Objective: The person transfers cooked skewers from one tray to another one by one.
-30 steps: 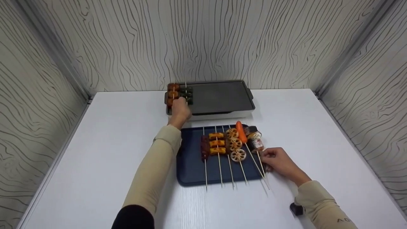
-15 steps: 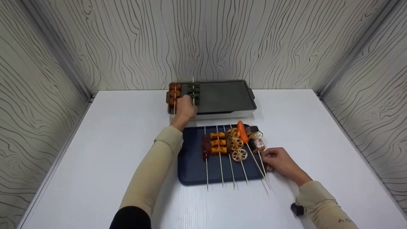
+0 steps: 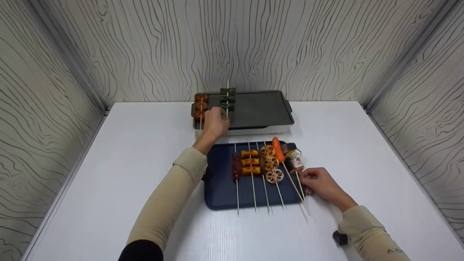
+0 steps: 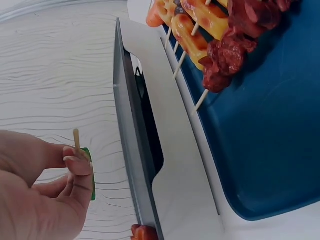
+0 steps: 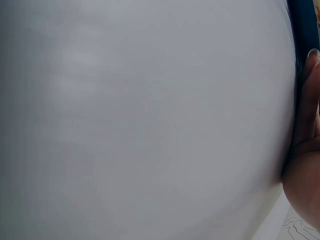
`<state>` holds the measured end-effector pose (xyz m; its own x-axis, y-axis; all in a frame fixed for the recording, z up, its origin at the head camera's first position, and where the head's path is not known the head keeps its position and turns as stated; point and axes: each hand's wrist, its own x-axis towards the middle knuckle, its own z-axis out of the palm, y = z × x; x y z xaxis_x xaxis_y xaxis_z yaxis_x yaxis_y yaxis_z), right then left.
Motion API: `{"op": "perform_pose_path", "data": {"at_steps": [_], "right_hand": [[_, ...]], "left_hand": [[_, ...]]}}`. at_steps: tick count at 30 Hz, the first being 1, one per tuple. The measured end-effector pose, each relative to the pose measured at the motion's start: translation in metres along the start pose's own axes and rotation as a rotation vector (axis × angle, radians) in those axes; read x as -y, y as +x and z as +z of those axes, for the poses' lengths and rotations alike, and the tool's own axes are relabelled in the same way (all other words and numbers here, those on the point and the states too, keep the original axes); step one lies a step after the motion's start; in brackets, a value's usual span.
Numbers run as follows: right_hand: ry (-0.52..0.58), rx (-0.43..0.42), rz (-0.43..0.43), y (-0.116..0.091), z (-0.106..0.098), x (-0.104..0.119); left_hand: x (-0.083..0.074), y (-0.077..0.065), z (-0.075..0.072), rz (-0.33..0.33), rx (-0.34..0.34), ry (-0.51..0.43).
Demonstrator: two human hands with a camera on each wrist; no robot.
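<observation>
In the head view my left hand (image 3: 216, 122) pinches the stick of a green pepper skewer (image 3: 227, 98) over the griddle (image 3: 261, 108). The left wrist view shows the stick's end (image 4: 76, 139) standing out past my fingertips, with the left hand (image 4: 55, 190) hiding most of the green pieces. My right hand (image 3: 323, 185) is at the right edge of the blue tray (image 3: 219, 197), thumb and forefinger bent. Its fingertips are right beside the stick of the dark-wrapped roll skewer (image 3: 294, 163); I cannot tell whether they grip it. The right wrist view catches part of the right hand (image 5: 307, 135).
An orange-brown skewer (image 3: 201, 106) lies on the griddle's left end. On the tray lie a dark red meat skewer (image 3: 236, 166), a yellow skewer (image 3: 251, 162), lotus root slices (image 3: 274, 175) and an orange sausage-like skewer (image 3: 278, 149). A small black object (image 3: 340, 238) sits near the right sleeve.
My left hand has moved right with the green pepper skewer, away from the orange-brown one, and the skewer now reaches farther past the griddle's back edge. The right hand has stayed in place.
</observation>
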<state>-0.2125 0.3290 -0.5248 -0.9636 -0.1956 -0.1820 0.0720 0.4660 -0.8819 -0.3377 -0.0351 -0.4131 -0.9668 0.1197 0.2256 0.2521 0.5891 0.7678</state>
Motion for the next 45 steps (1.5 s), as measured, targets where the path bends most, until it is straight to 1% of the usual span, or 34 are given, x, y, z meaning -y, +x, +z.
{"op": "perform_pose_path", "data": {"at_steps": [2, 9, 12, 14, 17, 22, 30, 36, 38, 41, 45], "right_hand": [[0.005, 0.000, 0.003, 0.000, 0.000, 0.000], [0.041, 0.001, -0.007, 0.001, -0.001, -0.001], [0.050, -0.002, -0.002, 0.001, -0.001, -0.002], [0.046, -0.006, -0.001, 0.001, -0.001, -0.002], [0.024, -0.003, -0.006, 0.002, -0.002, -0.003], [0.000, -0.014, 0.012, 0.002, -0.002, -0.003], [0.023, -0.001, 0.005, 0.002, -0.001, -0.002], [0.028, 0.006, 0.006, 0.003, 0.000, -0.001], [0.023, 0.004, 0.016, 0.003, 0.000, -0.001], [0.009, -0.002, 0.026, 0.003, -0.001, -0.001], [-0.006, -0.011, 0.024, 0.003, -0.001, -0.002]], "left_hand": [[-0.002, -0.002, -0.002, 0.011, -0.003, -0.002], [-0.010, -0.015, -0.011, 0.000, 0.051, 0.000], [-0.011, -0.022, -0.014, 0.006, 0.041, 0.006], [-0.011, -0.028, -0.015, 0.021, 0.035, 0.012], [-0.011, -0.038, -0.017, 0.037, 0.044, 0.009], [-0.011, -0.057, -0.018, 0.030, 0.084, -0.010], [-0.004, -0.087, -0.021, -0.002, 0.121, -0.053], [0.005, -0.109, -0.022, 0.019, 0.112, -0.048], [0.007, -0.116, -0.022, 0.012, 0.122, -0.051], [0.009, -0.127, -0.022, -0.006, 0.151, -0.086], [0.013, -0.136, -0.018, -0.037, 0.183, -0.167]]}}
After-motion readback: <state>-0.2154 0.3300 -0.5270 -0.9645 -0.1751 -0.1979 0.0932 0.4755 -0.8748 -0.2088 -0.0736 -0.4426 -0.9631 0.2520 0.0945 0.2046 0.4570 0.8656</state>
